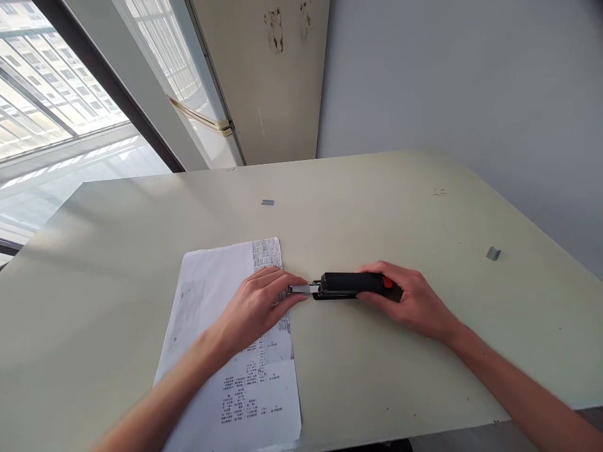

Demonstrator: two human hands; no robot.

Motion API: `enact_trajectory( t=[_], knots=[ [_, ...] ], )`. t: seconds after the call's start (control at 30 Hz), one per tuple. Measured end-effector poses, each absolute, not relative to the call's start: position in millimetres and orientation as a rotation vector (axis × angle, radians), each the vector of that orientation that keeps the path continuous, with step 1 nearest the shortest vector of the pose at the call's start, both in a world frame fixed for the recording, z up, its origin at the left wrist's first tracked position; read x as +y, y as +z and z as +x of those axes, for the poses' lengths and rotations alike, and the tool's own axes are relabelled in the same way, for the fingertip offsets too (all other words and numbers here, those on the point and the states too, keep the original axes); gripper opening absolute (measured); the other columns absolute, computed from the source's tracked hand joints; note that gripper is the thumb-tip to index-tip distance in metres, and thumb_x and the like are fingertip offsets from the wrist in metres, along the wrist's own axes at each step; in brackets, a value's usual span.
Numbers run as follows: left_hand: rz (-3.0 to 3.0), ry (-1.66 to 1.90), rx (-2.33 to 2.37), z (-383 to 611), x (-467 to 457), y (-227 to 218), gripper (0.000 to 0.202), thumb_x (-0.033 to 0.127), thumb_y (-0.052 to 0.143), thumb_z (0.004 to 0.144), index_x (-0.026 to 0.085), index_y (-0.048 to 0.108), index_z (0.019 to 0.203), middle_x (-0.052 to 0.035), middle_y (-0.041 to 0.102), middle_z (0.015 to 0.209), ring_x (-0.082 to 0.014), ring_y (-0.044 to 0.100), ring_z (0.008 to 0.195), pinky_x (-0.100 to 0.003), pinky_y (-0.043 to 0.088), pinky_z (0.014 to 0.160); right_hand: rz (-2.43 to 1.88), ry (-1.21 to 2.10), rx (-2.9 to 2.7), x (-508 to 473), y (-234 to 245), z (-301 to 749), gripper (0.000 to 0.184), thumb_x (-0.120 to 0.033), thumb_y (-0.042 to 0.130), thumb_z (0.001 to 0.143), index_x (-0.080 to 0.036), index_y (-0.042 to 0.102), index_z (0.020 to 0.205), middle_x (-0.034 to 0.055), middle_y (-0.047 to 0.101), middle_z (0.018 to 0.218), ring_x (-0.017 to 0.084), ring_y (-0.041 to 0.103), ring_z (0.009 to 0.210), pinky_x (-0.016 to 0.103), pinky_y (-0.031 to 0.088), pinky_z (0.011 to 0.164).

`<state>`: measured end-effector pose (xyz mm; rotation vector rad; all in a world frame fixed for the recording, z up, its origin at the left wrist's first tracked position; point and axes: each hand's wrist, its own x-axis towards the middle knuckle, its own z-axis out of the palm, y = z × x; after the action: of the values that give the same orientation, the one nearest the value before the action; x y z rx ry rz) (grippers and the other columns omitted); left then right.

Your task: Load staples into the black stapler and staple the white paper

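Note:
A black stapler [346,284] with a red end lies on its side on the pale green table [386,207], its metal staple tray sticking out to the left. My right hand [409,301] is wrapped round the stapler's rear half. My left hand [257,304] rests on a printed sheet of paper [221,376], fingers together, with the fingertips touching the silver tray end at the paper's right edge. The paper lies flat near the table's front edge, and my left forearm covers part of it.
A small strip of staples [267,202] lies on the table behind the paper. Another metal staple piece [493,253] sits at the right. A window [61,107] is at the left, a door and a grey wall stand behind the table.

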<state>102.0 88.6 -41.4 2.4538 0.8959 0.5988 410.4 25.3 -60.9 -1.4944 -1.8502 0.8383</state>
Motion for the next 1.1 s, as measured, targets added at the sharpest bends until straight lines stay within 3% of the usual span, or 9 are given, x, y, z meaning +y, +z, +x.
enact_trajectory(
  t=[0.13,0.27,0.57,0.7,0.83,0.97,1.1],
  knots=[
    [2.316,0.490,0.822,89.9,103.3,-36.1,0.022,0.040,0.066,0.104,0.028,0.075,0.120,-0.0023,0.078,0.105,-0.0193,0.073,0.092,-0.034,0.060,0.081,-1.511,0.866,-1.845,25.7,-60.3,412.6,0.026,-0.051,0.069,0.097,-0.033,0.070,0.116,0.0015,0.076,0.101,0.020,0.062,0.078,0.032,0.051,0.065],
    [2.247,0.449,0.743,80.3,111.9,-38.1,0.020,0.040,0.071,0.100,0.031,0.079,0.116,-0.0007,0.079,0.098,-0.0179,0.073,0.086,-0.033,0.060,0.079,-1.498,0.884,-1.815,27.6,-59.8,415.6,0.027,-0.051,0.069,0.097,-0.033,0.071,0.116,0.0013,0.076,0.102,0.021,0.065,0.084,0.032,0.054,0.069],
    [2.397,0.707,0.501,114.2,116.8,-52.8,0.023,0.043,0.078,0.094,0.020,0.080,0.099,-0.0041,0.078,0.088,-0.0208,0.068,0.089,-0.034,0.055,0.085,-1.372,0.933,-1.925,28.5,-61.0,413.7,0.027,-0.048,0.063,0.101,-0.033,0.068,0.123,0.0035,0.073,0.107,0.022,0.065,0.093,0.030,0.050,0.065],
    [2.586,0.637,0.466,129.9,128.5,-54.4,0.034,0.051,0.071,0.097,0.019,0.073,0.087,-0.0025,0.071,0.076,-0.0194,0.062,0.079,-0.032,0.050,0.077,-1.336,0.893,-1.926,27.5,-62.0,410.3,0.028,-0.047,0.062,0.102,-0.031,0.068,0.124,0.0051,0.072,0.107,0.023,0.065,0.093,0.031,0.051,0.067],
    [2.666,0.610,0.475,137.8,129.8,-56.4,0.044,0.056,0.058,0.104,0.020,0.069,0.081,-0.0020,0.066,0.071,-0.0182,0.059,0.072,-0.032,0.047,0.074,-1.335,0.915,-1.906,27.2,-63.3,409.4,0.028,-0.047,0.060,0.103,-0.031,0.067,0.125,0.0065,0.071,0.109,0.023,0.064,0.095,0.028,0.044,0.055],
    [2.715,0.610,0.543,133.9,121.9,-52.0,0.044,0.058,0.058,0.104,0.020,0.069,0.085,-0.0019,0.068,0.075,-0.0178,0.062,0.074,-0.033,0.048,0.077,-1.332,0.953,-1.881,27.5,-62.8,410.1,0.029,-0.048,0.062,0.101,-0.032,0.068,0.125,0.0059,0.071,0.114,0.024,0.063,0.098,0.028,0.044,0.056],
    [2.720,0.558,0.690,106.7,105.4,-38.4,0.038,0.057,0.059,0.104,0.021,0.071,0.111,-0.0057,0.075,0.101,-0.0222,0.068,0.095,-0.038,0.053,0.091,-1.333,0.946,-1.855,27.4,-61.0,410.4,0.027,-0.047,0.065,0.100,-0.032,0.069,0.122,0.0031,0.073,0.113,0.022,0.062,0.095,0.030,0.048,0.066]
  ],
)
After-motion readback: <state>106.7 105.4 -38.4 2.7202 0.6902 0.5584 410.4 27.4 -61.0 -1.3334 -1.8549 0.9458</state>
